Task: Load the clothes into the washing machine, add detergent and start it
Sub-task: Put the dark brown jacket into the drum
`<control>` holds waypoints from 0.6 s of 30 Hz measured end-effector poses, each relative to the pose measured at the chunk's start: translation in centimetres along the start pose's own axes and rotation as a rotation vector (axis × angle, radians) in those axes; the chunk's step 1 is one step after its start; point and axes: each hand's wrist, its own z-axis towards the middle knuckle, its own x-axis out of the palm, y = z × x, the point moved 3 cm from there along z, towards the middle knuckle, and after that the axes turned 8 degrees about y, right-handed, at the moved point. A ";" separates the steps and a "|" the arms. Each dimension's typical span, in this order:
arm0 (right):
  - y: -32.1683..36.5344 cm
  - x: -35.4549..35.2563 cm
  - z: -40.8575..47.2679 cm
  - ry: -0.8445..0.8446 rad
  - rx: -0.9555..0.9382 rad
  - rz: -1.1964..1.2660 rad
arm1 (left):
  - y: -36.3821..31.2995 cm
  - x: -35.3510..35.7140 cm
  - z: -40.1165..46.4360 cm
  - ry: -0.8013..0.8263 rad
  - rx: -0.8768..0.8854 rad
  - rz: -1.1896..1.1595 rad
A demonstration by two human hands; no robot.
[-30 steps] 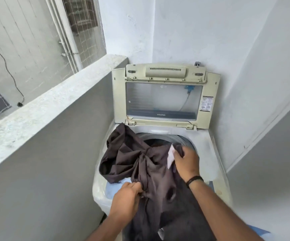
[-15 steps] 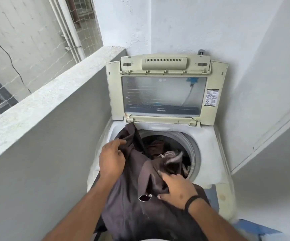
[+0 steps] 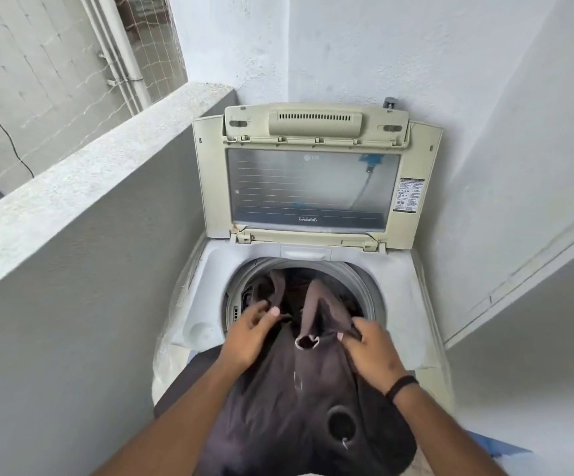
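Observation:
A top-loading washing machine (image 3: 210,269) stands in the corner with its cream lid (image 3: 313,173) raised upright. A dark brown garment (image 3: 296,389) drapes over the machine's front edge, its upper part hanging into the round drum opening (image 3: 371,290), where other dark clothes lie. My left hand (image 3: 248,334) pinches a fold of the garment at the drum's left rim. My right hand (image 3: 371,348), with a black band on the wrist, grips the cloth at the front right of the opening. No detergent is in view.
A grey parapet wall (image 3: 72,207) runs close along the left of the machine. White walls close in behind and to the right (image 3: 519,166). A water tap (image 3: 389,103) sits above the lid. Something blue (image 3: 498,448) lies at the lower right.
The garment has moved forward over the drum and more of it hangs inside. My left hand shifted from the left top panel to the drum's rim; my right hand regripped the cloth.

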 end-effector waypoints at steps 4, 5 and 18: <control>0.8 -3.1 4.4 -0.138 0.074 0.225 | -0.5 -2.1 -2.0 -0.217 0.077 0.193; 1.3 -3.7 6.0 -0.175 0.074 0.269 | 0.0 -2.7 -2.0 -0.149 0.035 0.236; 5.5 -0.2 3.9 0.438 -0.078 -0.335 | 1.6 -5.1 -3.0 0.121 0.000 0.805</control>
